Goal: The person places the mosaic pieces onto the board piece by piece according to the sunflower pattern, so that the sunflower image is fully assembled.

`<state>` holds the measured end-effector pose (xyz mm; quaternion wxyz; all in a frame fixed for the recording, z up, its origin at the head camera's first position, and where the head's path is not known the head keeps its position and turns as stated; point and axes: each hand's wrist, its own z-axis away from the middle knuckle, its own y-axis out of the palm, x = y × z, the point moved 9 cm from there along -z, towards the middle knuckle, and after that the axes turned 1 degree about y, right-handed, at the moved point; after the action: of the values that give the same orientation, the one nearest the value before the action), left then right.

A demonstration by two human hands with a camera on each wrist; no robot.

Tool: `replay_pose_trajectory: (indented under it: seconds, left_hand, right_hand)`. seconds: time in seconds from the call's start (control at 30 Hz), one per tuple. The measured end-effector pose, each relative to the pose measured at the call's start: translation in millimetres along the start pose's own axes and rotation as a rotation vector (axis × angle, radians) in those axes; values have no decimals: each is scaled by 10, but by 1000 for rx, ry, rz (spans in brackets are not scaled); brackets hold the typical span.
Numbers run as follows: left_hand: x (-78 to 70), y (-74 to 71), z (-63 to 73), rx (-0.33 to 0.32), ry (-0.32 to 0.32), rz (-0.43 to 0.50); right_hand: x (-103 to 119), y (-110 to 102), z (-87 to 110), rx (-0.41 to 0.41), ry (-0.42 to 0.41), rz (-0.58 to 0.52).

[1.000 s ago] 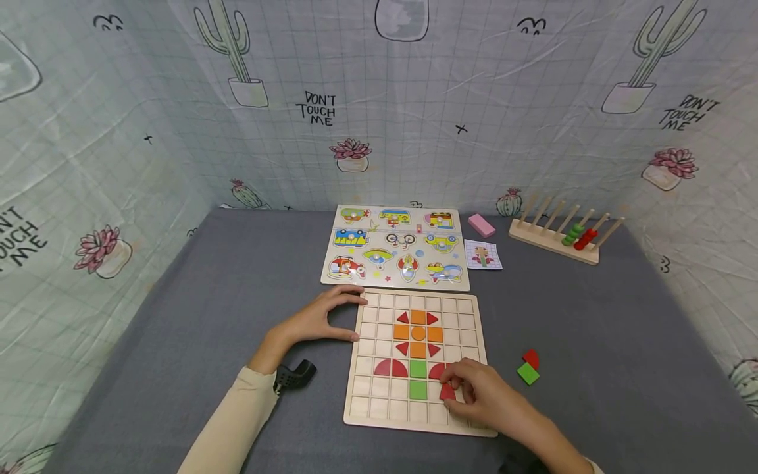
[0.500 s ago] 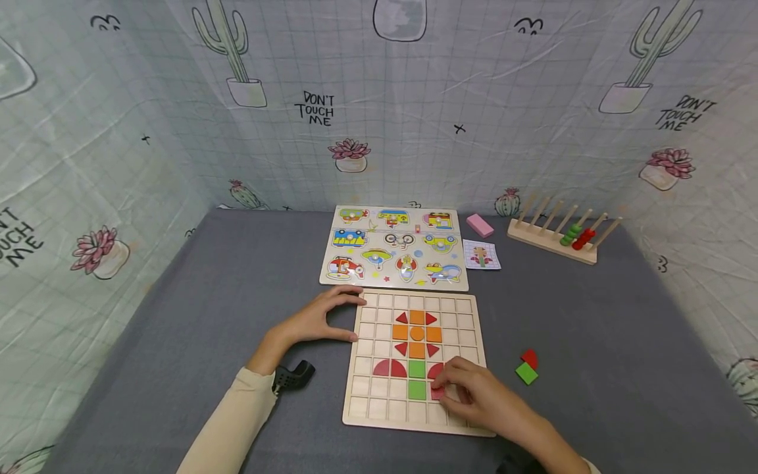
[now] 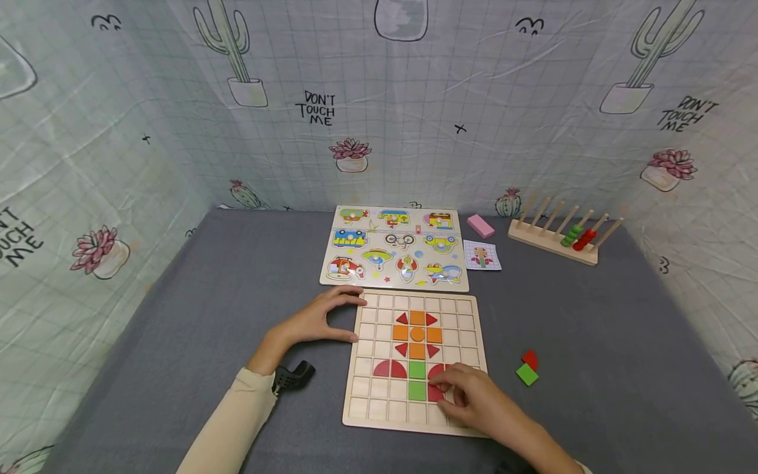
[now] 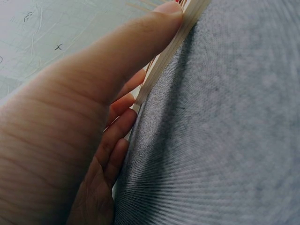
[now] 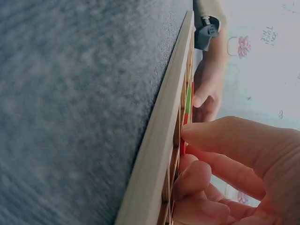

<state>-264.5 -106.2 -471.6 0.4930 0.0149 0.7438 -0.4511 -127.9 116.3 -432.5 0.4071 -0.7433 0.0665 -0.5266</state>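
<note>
A wooden grid board (image 3: 362, 408) lies on the table, with orange squares, an orange circle, red triangles, green squares and red quarter-circle pieces set in its cells. My right hand (image 3: 474, 395) pinches a red quarter-circle piece (image 3: 435, 393) between thumb and index finger, in the cell right of the lower green square (image 3: 417, 391). In the right wrist view the thumb tip touches this red piece (image 5: 183, 146); the fingers hide part of it. My left hand (image 3: 316, 317), thumb and fingers spread, rests on the board's left edge. The left wrist view shows the thumb on that edge (image 4: 164, 58).
A red piece (image 3: 530, 359) and a green square (image 3: 527, 374) lie right of the board. Behind it stand a vehicle peg puzzle (image 3: 393, 249), a pattern card (image 3: 482, 255), a pink block (image 3: 480, 226) and a peg rack (image 3: 553, 243) with green and red beads.
My right hand has moved slightly left with the red quarter-circle piece, bringing it into the cell beside the lower green square. The left hand keeps its place on the board's edge.
</note>
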Motion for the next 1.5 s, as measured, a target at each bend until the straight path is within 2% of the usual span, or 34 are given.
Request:
replay_pose_trajectory:
  seconds: [0.3,0.63,0.7,0.83,0.93,1.07,1.33,1.5]
  left_hand:
    - [5,8,16,0,2,9]
    - [4,9,17,0,5,6]
    - [1,5,19,-1,5,3]
    - [7,9,21,0,3,1]
    - [9,12,20,1,5,0]
    - [-7,10,14,2,9,0]
    - [-21,-2,-3,-4,19,4]
    - [-15,-7,-3,-6,24,-1]
  right_hand:
    - [-9,23,5,-7,33,18]
    - [-32,46,21,27,122,-33]
    - [-35,41,28,2,110,-60]
    - [-17,12,49,-76,33,-95]
    - [0,-4,53,-105,-11,-107]
    - [-14,-4,51,-102,-10,-139]
    - [-51,16,26,-78,54,-173]
    - [-20,21,17,-54,-2,-186]
